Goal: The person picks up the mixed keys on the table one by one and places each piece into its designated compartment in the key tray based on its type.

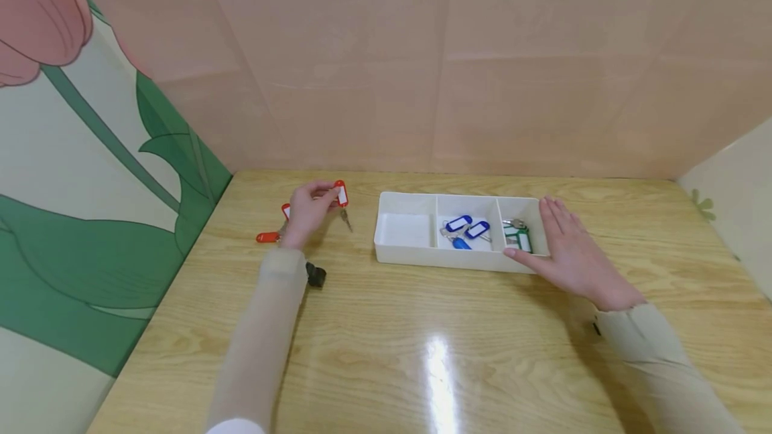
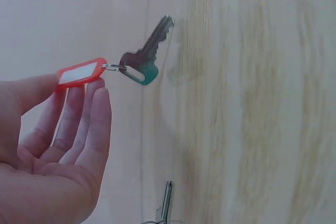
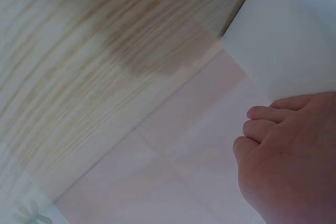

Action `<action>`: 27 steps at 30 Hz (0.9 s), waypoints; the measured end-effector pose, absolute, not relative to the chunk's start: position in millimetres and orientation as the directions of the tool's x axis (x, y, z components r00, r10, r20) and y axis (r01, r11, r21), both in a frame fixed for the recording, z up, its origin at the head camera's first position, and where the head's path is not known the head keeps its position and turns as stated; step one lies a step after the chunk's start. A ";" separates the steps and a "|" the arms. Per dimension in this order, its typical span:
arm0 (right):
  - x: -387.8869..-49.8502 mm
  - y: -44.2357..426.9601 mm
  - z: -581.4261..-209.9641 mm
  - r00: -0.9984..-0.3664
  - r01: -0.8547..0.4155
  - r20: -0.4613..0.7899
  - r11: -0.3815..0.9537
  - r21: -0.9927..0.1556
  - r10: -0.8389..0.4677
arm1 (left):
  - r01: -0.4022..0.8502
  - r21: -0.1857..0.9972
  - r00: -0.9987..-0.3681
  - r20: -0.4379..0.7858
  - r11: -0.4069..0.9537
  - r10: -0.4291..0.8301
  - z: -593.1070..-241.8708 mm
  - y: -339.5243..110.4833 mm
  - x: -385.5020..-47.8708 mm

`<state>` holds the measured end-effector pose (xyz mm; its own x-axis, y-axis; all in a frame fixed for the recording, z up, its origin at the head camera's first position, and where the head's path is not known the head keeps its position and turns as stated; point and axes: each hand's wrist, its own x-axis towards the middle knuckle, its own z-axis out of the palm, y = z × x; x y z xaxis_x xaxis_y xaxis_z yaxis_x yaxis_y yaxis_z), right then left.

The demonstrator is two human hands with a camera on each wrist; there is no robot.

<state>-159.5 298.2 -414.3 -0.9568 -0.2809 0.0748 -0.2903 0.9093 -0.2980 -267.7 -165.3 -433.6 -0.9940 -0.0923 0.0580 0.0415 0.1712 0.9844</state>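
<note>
Head view, left to right: red-tagged keys (image 1: 268, 237) lie on the surface (image 1: 374, 327) just beside the left hand (image 1: 307, 215), close enough to be snagged by it. That hand pinches a red key tag (image 1: 342, 194), key (image 1: 346, 220) dangling; a slack pinch could drop it. White three-compartment tray (image 1: 440, 258) holds blue-tagged keys (image 1: 460, 224), then green-tagged keys (image 1: 522, 240). Right hand (image 1: 569, 256), fingers extended, touches its right end; uneven pressure might shift it.

Red/wht tag (image 1: 342, 193); blu tags (image 1: 478, 230); wht tray (image 1: 446, 258); yel-brn grained tbl (image 1: 368, 333).
</note>
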 end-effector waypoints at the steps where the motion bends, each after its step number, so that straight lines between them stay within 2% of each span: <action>1: -159.6 298.2 -414.2 -0.957 -0.291 0.075 0.909 -0.297 -0.282 | 0.045 0.985 -0.994 0.061 0.166 -0.095 -433.4 -165.2 -266.8; 20: -159.0 298.1 -414.3 -0.956 -0.294 0.081 0.906 -0.305 -0.283 | 0.104 0.993 -0.983 0.110 0.049 -0.146 -415.1 -155.6 -248.6; 27: -159.0 297.8 -414.0 -0.955 -0.296 0.082 0.908 -0.298 -0.285 | 0.162 0.986 -0.970 0.166 0.036 -0.177 -408.7 -151.9 -242.6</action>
<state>-159.0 297.8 -414.0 -0.9551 -0.2846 0.0820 -0.2960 0.9075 -0.2979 -242.6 -151.9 -408.7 -0.9702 -0.1770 0.1656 0.1619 0.0355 0.9862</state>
